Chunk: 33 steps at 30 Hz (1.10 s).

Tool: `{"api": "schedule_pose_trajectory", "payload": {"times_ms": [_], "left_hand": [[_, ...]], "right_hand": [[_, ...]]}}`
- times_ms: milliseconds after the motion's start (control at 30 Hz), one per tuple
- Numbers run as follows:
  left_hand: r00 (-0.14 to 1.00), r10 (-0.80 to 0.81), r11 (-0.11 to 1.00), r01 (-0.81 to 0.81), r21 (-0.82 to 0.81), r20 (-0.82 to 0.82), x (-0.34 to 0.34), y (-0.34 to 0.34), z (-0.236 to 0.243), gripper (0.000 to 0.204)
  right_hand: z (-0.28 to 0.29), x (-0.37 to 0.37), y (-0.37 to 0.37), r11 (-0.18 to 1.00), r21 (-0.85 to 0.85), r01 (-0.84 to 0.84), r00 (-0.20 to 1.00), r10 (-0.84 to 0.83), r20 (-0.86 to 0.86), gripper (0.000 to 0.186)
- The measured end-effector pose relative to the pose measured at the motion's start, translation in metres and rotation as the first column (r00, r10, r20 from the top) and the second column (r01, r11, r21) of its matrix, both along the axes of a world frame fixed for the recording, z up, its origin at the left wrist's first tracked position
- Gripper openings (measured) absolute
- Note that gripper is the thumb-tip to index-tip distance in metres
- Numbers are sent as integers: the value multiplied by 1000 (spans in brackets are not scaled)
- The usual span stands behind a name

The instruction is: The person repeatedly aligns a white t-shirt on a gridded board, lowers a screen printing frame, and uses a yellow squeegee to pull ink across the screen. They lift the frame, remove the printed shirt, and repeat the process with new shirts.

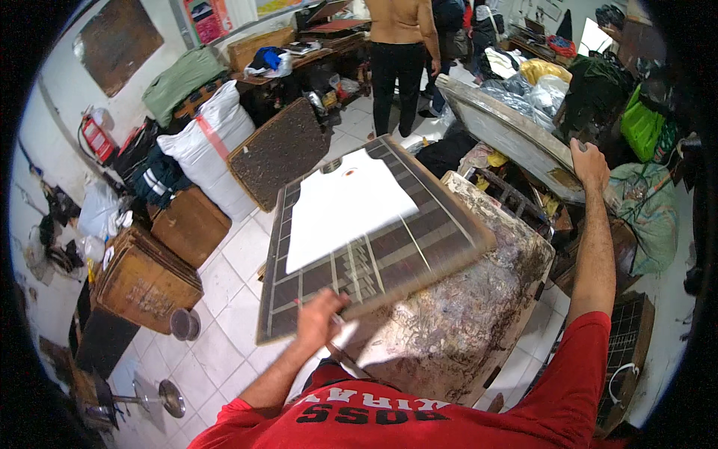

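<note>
A dark board marked with pale tape lines lies tilted in front of me, its near edge blurred. On it rests a white garment piece cut like a sleeveless top, with a small reddish mark near the neckline. My left hand is closed on the board's near edge, slightly smeared by motion. Off to the right, my right hand grips the end of a worn framed printing screen, which stands raised at a slant. Beneath the board is a paint-crusted table.
Beyond the board stands a shirtless person in dark trousers. A speckled board leans by a white sack at left; stacked brown boards are nearer. A round metal stand is lower left. Bags crowd the right.
</note>
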<state>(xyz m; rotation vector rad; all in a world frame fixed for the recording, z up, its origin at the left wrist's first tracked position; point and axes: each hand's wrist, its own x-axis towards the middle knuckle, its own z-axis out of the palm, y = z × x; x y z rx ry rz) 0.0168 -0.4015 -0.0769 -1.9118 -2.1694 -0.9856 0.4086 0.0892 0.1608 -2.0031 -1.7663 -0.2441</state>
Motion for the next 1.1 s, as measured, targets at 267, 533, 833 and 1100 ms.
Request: {"api": "schedule_pose_trajectory", "payload": {"times_ms": [267, 533, 833, 1100], "left_hand": [[918, 144, 988, -112, -106, 369, 1, 27, -55, 39], [297, 838, 485, -790, -374, 459, -67, -72, -196, 62], [482, 868, 489, -793, -364, 115, -205, -31, -114, 62], [867, 498, 747, -411, -523, 29, -199, 66, -122, 74]], "right_hand": [[-12, -7, -20, 999, -47, 13, 1000, -13, 2, 74], [-31, -6, -22, 999, 28, 25, 999, -26, 27, 71], [-53, 4, -13, 995, 27, 93, 994, -94, 53, 77], [-94, 27, -6, 984, 170, 52, 992, -71, 109, 81]]}}
